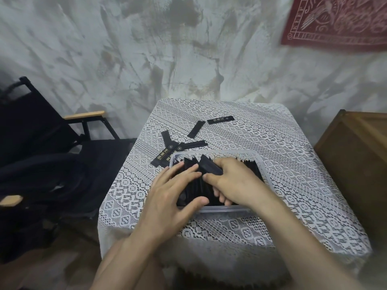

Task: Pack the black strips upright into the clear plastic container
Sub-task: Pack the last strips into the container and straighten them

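A clear plastic container (265, 170) sits near the front of the table, filled with upright black strips (250, 166). My left hand (173, 191) lies over the container's left side, fingers straight against the strips and thumb at the near rim. My right hand (234, 181) reaches in from the right, its fingers and thumb curled round a bunch of black strips (209, 167) in the middle. Several loose black strips (195, 144) lie flat on the cloth just behind the container, one more (220, 119) farther back.
The table wears a white lace cloth (282, 143) and stands against a grey wall. A black folding chair with wooden armrests (83, 115) is close on the left. A brown wooden cabinet (356, 153) stands at the right.
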